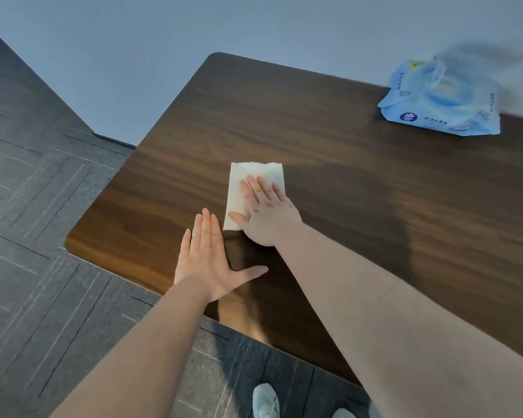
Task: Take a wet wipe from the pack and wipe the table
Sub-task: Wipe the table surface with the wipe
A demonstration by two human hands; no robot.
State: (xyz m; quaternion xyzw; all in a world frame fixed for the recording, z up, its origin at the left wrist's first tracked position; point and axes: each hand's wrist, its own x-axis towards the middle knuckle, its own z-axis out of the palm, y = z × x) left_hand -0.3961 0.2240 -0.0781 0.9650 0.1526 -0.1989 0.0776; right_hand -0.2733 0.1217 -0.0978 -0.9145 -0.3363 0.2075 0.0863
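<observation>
A white wet wipe (239,188) lies spread flat on the dark wooden table (329,152). My right hand (264,211) presses flat on the wipe's right and lower part, fingers straight and together. My left hand (212,260) rests flat on the bare wood just below and left of the wipe, fingers extended, thumb spread to the right, holding nothing. The blue wet wipe pack (444,101) sits at the table's far right edge, its lid flap raised.
The table's left corner and near edge border a grey patterned floor (37,236). A pale wall (163,40) runs behind the table. My shoes (266,401) show below the near edge.
</observation>
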